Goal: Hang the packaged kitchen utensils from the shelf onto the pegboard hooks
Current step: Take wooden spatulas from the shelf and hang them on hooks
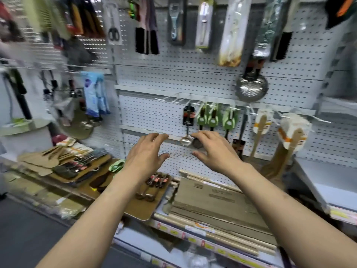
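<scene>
Your two forearms come up from the bottom of the view bare all the way to the frame edge, with no sleeve or cuff showing. Your left hand (146,151) and right hand (214,149) are ungloved. I see no ring, watch or band, though motion blur softens the fingers.

Packaged utensils (154,182) lie flat on shelf (193,232).

shop aisle, pegboard (193,78) of packaged utensils (229,33), price-tagged shelf (193,234)
</scene>
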